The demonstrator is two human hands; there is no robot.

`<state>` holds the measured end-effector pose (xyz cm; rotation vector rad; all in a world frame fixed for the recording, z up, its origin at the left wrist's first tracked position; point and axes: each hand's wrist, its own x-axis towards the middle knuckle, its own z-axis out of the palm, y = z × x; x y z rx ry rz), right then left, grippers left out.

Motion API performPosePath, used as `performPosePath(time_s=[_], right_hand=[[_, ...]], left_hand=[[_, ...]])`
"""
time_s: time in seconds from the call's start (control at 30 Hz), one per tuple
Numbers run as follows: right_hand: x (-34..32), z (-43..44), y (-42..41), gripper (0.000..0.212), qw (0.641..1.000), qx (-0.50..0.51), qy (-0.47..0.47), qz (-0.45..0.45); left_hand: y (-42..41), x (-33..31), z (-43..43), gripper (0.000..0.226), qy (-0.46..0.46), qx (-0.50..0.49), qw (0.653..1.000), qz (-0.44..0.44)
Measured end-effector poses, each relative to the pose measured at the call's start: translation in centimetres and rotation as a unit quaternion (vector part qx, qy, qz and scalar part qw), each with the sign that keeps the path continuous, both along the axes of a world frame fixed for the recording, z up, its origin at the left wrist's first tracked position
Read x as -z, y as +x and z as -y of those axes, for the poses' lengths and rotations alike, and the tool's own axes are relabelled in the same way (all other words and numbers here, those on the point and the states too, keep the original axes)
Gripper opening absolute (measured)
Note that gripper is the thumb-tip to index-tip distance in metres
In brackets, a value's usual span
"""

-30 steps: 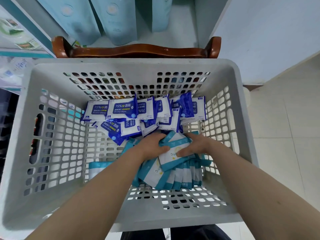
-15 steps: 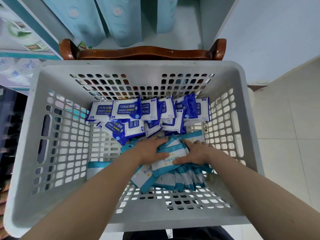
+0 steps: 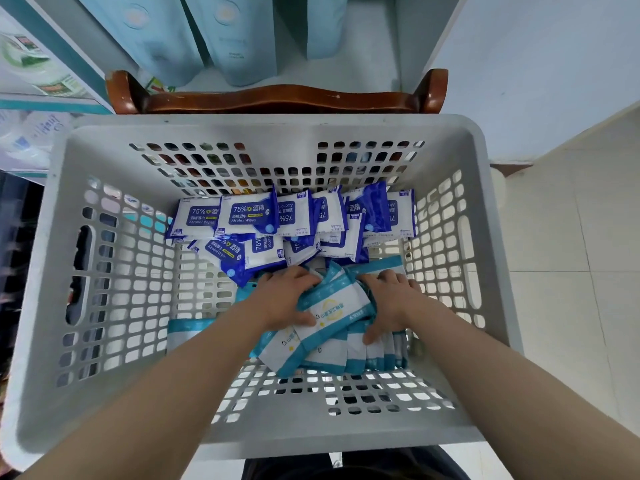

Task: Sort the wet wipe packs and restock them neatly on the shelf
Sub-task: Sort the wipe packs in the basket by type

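A grey perforated basket (image 3: 104, 140) holds two kinds of wet wipe packs. Several dark blue alcohol wipe packs (image 3: 249, 214) lie in a heap against its far wall. Nearer to me sits a bundle of teal-and-white packs (image 3: 332, 313). My left hand (image 3: 284, 299) grips the bundle's left side with fingers curled over its top. On the bundle's right side my right hand (image 3: 388, 303) grips it, thumb pressed on the lower packs. One more teal pack (image 3: 188, 329) lies alone at the basket's left floor.
The basket rests on a chair with a brown wooden backrest (image 3: 277, 98). Behind it a white shelf (image 3: 346, 74) carries tall light-blue packages (image 3: 228, 36). More shelving with goods stands at the left (image 3: 31, 64). Pale floor tiles (image 3: 571, 271) lie to the right.
Both hands have squeezed the teal packs closer together into one bundle. My view has shifted slightly, and the basket sits lower in the frame.
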<state>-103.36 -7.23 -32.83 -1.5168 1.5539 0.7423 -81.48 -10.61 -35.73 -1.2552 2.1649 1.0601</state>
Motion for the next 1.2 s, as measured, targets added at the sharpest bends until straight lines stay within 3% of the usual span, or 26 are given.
performPosePath(time_s=[0.17,0.27,0.33,0.43,0.5,0.63,0.77,0.87,1.03,1.2], right_hand=[[-1.0,1.3,-0.1,0.118,0.993,0.065,0.050,0.082],[-0.6,1.3,0.5,0.098,0.995,0.014,0.029,0.097],[-0.1,1.0,1.3,0.088,0.995,-0.023,0.017,0.095],[0.4,0.7,2.1,0.082,0.994,-0.085,0.029,0.063],[0.4,1.0,2.1,0.083,0.993,-0.090,0.040,0.067],[0.2,2.3,2.5,0.091,0.988,0.009,0.000,0.156],[0.6,1.9,3.6,0.078,0.992,-0.067,0.025,0.108],[0.0,2.3,3.4,0.068,0.991,-0.069,0.040,0.106],[-0.4,1.8,2.8,0.076,0.992,-0.024,0.018,0.125],[-1.7,2.7,3.2,0.058,0.989,0.030,-0.015,0.144]], left_hand=[[0.7,-0.4,-0.3,0.074,-0.048,0.091,0.995,0.006],[1.9,-0.1,-0.6,0.073,-0.058,0.127,0.990,0.008],[2.6,0.0,-0.6,0.084,-0.048,0.082,0.995,-0.001],[2.8,-0.1,0.2,0.101,0.013,-0.082,0.995,-0.054],[2.3,-0.2,0.7,0.096,0.033,-0.095,0.993,-0.059],[1.2,-0.4,0.7,0.080,0.054,0.004,0.998,0.033],[1.4,-0.5,0.5,0.075,0.069,0.023,0.997,0.028],[2.2,-0.6,0.4,0.077,0.072,0.017,0.997,0.015],[3.2,-0.3,0.4,0.072,0.029,0.002,1.000,0.009],[3.6,-1.4,0.5,0.037,-0.049,-0.042,0.997,-0.039]])
